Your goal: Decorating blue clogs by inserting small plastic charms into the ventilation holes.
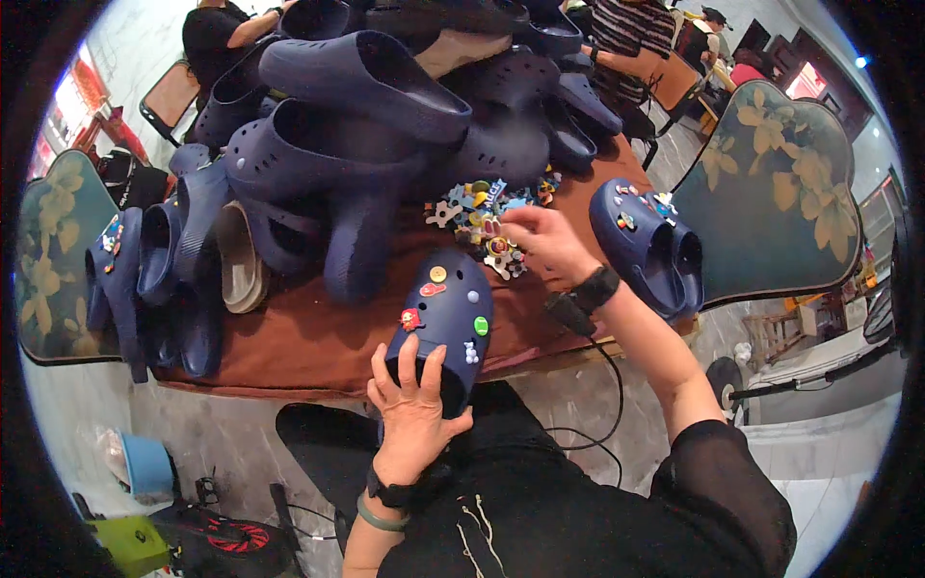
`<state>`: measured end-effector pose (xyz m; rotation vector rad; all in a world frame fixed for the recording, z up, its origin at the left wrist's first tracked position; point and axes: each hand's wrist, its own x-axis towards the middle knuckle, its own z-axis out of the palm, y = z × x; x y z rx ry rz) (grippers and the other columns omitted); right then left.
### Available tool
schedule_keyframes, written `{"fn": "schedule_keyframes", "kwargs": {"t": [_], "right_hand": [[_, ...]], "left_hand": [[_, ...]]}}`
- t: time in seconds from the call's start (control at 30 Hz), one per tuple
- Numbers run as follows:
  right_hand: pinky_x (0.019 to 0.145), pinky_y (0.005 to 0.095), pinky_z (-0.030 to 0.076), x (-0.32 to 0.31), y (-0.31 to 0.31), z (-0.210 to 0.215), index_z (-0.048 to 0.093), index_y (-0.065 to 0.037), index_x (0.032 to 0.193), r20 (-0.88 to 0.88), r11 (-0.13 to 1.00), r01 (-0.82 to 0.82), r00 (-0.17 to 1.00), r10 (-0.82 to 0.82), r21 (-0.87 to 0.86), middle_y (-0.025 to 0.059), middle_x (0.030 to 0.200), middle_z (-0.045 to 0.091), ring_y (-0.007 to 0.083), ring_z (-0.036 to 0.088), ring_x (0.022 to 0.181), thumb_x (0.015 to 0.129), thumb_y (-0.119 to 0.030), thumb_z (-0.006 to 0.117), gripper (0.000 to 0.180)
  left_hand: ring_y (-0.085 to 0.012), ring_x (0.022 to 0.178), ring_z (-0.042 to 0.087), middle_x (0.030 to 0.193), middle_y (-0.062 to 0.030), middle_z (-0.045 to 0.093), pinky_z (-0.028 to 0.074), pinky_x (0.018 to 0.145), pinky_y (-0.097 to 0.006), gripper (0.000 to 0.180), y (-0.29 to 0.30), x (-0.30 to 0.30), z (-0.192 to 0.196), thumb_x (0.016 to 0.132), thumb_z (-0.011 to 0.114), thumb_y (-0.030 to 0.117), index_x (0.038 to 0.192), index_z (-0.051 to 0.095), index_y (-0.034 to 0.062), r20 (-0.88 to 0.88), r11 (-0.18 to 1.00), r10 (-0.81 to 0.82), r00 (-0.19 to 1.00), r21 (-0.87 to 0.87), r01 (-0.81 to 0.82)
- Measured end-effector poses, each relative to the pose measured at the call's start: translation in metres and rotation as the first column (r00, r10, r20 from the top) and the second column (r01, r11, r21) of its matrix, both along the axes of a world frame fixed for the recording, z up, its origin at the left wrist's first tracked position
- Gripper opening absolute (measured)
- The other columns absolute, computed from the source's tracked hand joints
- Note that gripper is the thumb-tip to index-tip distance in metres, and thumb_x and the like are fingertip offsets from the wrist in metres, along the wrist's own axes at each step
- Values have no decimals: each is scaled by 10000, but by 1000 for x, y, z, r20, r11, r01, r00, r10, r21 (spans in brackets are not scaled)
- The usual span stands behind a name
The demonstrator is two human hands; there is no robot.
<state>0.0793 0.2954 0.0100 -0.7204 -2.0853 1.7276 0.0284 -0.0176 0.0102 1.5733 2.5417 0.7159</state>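
Note:
A navy clog (448,308) rests toe-up at the table's front edge, with several small colourful charms fixed on its upper. My left hand (414,395) grips it by the heel opening, fingers spread over the near end. Just beyond its toe lies a heap of loose shoe charms (499,262), among them white, yellow and blue ones. My right hand (544,241) is at the right side of this heap, thumb and fingertips pinched together over it. Whatever sits between those fingertips is too small to make out.
A tall pile of navy clogs (328,154) covers the back and left of the brown-clothed table (289,337). Decorated clogs (636,231) stand at the right. Two floral-patterned chair backs (780,193) flank the table. Other people sit behind it. A cable (617,405) hangs from my right wrist.

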Motion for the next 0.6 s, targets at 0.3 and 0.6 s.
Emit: {"fn": "schedule_keyframes", "kwargs": {"t": [0.3,0.6], "right_hand": [[775,355,526,53,9,-53,722,-24,939,48,826,187,967,-250,532,144,942,701,276,683,876,852,-162,676,169],[760,412,433,48,-15,-63,680,-101,904,23,640,120,977,-210,759,94,824,644,279,617,862,798,-223,739,173]], "left_hand": [[-464,1366,159,1444,-182,255,246,1039,-602,1021,3,0,3,546,860,333,1403,335,155,5,1000,-2,1000,-19,2],[-453,1367,164,1468,-141,241,245,1012,-587,978,3,2,5,553,863,316,1383,362,190,30,999,24,999,-37,-23]]}}
